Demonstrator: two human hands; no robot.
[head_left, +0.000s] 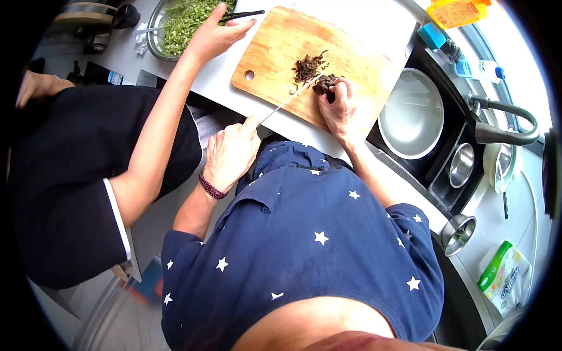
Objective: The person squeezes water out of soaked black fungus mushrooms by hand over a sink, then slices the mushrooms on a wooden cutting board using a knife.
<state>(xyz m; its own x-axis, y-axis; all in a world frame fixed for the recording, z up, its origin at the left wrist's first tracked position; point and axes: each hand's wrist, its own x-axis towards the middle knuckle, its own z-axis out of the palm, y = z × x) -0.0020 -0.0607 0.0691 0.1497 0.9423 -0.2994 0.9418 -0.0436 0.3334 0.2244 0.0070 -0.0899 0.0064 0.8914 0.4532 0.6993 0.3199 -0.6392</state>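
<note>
My left hand (pixel 234 149), with a beaded bracelet at the wrist, is wrapped round the handle of a knife (pixel 285 103). The narrow blade points up and right across the wooden cutting board (pixel 275 44). Its tip end lies between two dark heaps. My right hand (pixel 339 108) grips a clump of dark brown mushrooms (pixel 323 86) on the board, fingers curled over it. Left of the blade sits a small pile of chopped dark brown mushrooms (pixel 307 68), with a few bits scattered near the blade.
On the left, a co-worker's hand (pixel 216 36) hovers beside a glass bowl (pixel 153 44) of chopped greens (pixel 186 29). Right of the board is a sink with a large metal bowl (pixel 411 114), a smaller bowl (pixel 461 165) and a faucet (pixel 503 120).
</note>
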